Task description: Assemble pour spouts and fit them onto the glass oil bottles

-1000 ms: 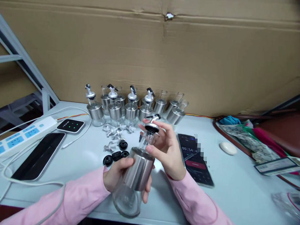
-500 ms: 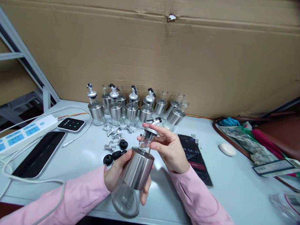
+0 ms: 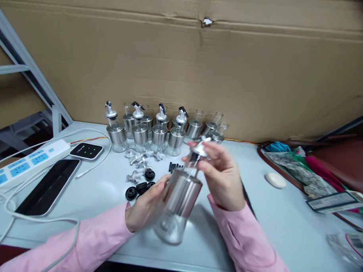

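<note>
A glass bottle with a steel band (image 3: 184, 191) is tilted over the front of the table, a pourer top (image 3: 198, 150) in its neck. My right hand (image 3: 224, 175) is closed round the pourer and the neck. At the bottle's left side is my left hand (image 3: 148, 202), its thumb along the steel band and its other fingers hidden or blurred. Behind stand several bottles, some with pourers (image 3: 160, 133) and some with open necks (image 3: 195, 126). Grey-white pourer parts (image 3: 142, 158), black round caps (image 3: 149, 175) and small black pieces (image 3: 175, 166) lie on the table.
On the left are a power strip (image 3: 28, 162), a black phone (image 3: 48, 187), a small device (image 3: 87, 150) and white cables. A white oval object (image 3: 275, 180), a small box (image 3: 336, 201) and a brown bag (image 3: 344, 161) lie right. Cardboard (image 3: 184, 64) stands behind.
The held bottle has moved right and slightly up. My right hand has moved right with the pourer and now covers most of the dark phone. My left hand's fingers no longer show beyond the bottle.
</note>
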`<state>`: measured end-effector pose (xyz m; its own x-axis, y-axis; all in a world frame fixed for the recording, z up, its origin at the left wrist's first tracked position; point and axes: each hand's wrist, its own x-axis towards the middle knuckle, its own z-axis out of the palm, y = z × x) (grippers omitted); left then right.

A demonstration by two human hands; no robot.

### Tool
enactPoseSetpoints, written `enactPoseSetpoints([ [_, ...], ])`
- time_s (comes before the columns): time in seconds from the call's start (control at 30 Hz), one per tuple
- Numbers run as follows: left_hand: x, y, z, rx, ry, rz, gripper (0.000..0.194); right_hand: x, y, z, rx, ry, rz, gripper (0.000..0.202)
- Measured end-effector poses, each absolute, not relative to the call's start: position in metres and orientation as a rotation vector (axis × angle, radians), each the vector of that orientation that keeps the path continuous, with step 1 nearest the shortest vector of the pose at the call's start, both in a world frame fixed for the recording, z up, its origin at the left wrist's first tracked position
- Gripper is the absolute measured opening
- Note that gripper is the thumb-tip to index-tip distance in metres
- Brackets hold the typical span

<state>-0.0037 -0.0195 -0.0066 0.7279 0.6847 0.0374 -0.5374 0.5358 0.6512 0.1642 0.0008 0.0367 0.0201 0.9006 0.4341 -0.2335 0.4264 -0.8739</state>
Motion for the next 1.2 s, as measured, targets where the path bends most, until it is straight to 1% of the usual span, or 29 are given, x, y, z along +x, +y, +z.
enactPoseSetpoints([
  [0.07, -0.005, -0.016, -0.002, 0.762, 0.298, 0.878, 0.046, 0.174, 0.004, 0.042, -0.751, -1.202, 0.753, 0.035],
  [0.13, -0.007, -0.013, 0.000, 0.836, 0.335, 0.938, 0.046, 0.183, 0.007, 0.045, -0.796, -1.173, 0.572, 0.039],
  [0.37, -0.011, -0.007, 0.001, 0.990, 0.450, 0.998, 0.040, 0.195, 0.014, 0.035, -0.952, -1.333, 0.262, 0.038],
  [0.47, -0.014, -0.001, 0.002, 1.044, 0.507, 1.098, 0.035, 0.201, 0.020, 0.025, -1.048, -1.410, 0.154, 0.031],
  [0.6, -0.021, 0.011, 0.002, 1.085, 0.612, 1.270, 0.029, 0.209, 0.029, 0.016, -1.150, -1.482, 0.049, 0.012],
  [0.67, -0.023, 0.015, 0.002, 1.074, 0.642, 1.308, 0.027, 0.210, 0.031, 0.015, -1.166, -1.517, 0.006, 0.011],
  [0.77, -0.024, 0.019, 0.001, 1.065, 0.667, 1.315, 0.026, 0.207, 0.030, 0.018, -1.219, -1.582, -0.028, 0.021],
  [0.83, -0.024, 0.021, 0.001, 1.074, 0.671, 1.315, 0.026, 0.204, 0.027, 0.020, -1.284, -1.665, -0.037, 0.036],
  [0.93, -0.024, 0.022, -0.001, 1.094, 0.678, 1.332, 0.027, 0.201, 0.024, 0.019, -1.344, -1.811, -0.029, 0.063],
  [1.0, -0.026, 0.024, -0.001, 1.098, 0.686, 1.351, 0.027, 0.200, 0.024, 0.015, -1.347, -1.897, -0.030, 0.073],
  [1.07, -0.028, 0.026, -0.001, 1.104, 0.688, 1.374, 0.027, 0.200, 0.026, 0.008, -1.355, -1.942, -0.073, 0.072],
  [1.2, -0.033, 0.032, -0.002, 1.200, 0.724, 1.453, 0.026, 0.198, 0.029, -0.002, -1.483, -1.811, -0.200, 0.057],
])
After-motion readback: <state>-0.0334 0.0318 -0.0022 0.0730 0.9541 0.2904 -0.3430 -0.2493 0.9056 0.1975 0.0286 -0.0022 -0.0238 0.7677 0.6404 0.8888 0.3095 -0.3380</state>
